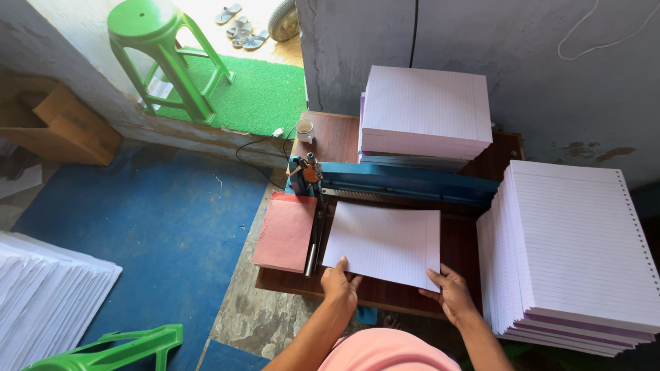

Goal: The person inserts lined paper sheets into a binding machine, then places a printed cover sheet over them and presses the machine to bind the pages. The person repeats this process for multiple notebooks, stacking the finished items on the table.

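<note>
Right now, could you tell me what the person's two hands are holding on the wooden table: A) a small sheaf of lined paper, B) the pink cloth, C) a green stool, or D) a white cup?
A: the left hand and right hand grip the near edge of the small sheaf of lined paper, lying in front of the blue punching machine.

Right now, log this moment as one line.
left hand: on ruled sheets | right hand: on sheets' near edge | blue punching machine behind

pink garment, bare forearms, no sleeves
</note>
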